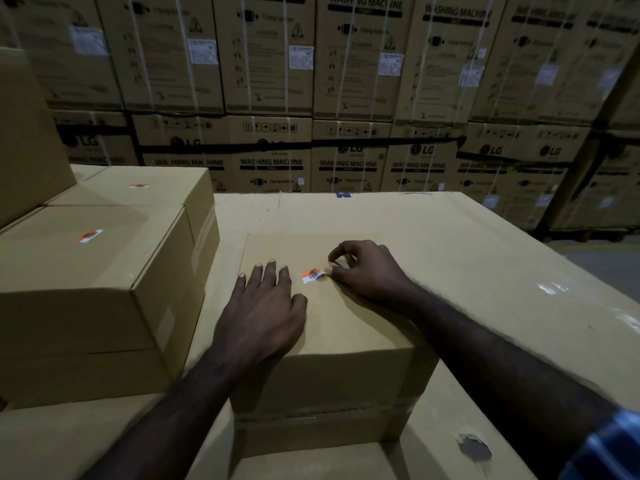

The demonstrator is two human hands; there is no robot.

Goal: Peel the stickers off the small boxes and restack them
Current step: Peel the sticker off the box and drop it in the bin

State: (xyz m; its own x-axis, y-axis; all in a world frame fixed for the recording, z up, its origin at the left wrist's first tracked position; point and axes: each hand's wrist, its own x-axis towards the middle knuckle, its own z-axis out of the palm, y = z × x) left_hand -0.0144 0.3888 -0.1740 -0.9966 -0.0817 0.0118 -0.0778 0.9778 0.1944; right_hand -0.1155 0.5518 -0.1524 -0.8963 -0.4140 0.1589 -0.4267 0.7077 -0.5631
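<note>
Right then, from your head camera, you had one small brown cardboard box [332,327] in front of you, sitting on a big flat brown carton [467,244] that served as your table. I think you put it there alone so you could work on it without the others in the way.

Your left hand [263,306] lay flat on the lid with its fingers straight and a little spread. It held nothing. It looked like it was pressing down so the box would not slide while you pulled.

Your right hand [363,268] was curled, with its thumb and first finger pinching the right end of the little orange and white sticker [313,274]. The sticker sat on the lid, between your two hands. Its right end seemed to be lifting, but its left end looked stuck down, so the peel was only just started.

On your left stood a stack of brown cardboard boxes [97,271], just beside your box. Two of them had orange stickers [90,235] on top, so they likely needed peeling too.

Far behind stood a wall of tall washing machine cartons [346,81].
</note>
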